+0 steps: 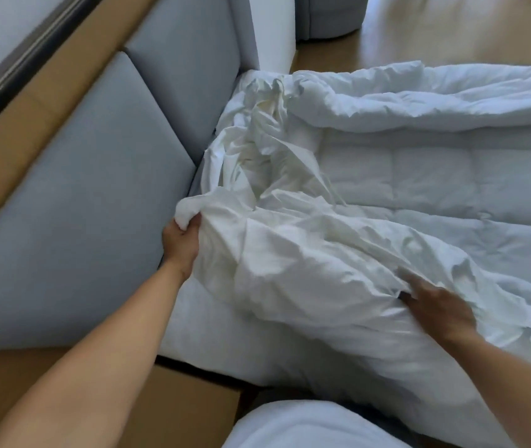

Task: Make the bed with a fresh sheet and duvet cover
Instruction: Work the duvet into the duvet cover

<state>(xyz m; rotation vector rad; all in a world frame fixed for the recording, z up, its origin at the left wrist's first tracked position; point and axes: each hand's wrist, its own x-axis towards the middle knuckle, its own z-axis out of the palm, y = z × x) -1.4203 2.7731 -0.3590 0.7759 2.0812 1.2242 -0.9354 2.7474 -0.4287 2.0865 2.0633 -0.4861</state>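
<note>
A white quilted duvet (435,176) lies spread over the bed, its far edge folded over. A crumpled white duvet cover (290,240) is bunched over the duvet's near corner by the headboard. My left hand (181,240) grips a corner of the cover and the stuffing inside it, close to the headboard. My right hand (435,305) lies on the cover lower down, with fingers curled into a fold of the fabric. The mattress under the bedding shows as a white side (212,331).
A grey padded headboard (96,195) runs along the left, framed in light wood (47,101). A wooden bedside surface (173,412) is at the bottom. White fabric (306,428) shows at the bottom edge. Wooden floor (451,30) lies beyond the bed, with a grey upholstered piece (328,17).
</note>
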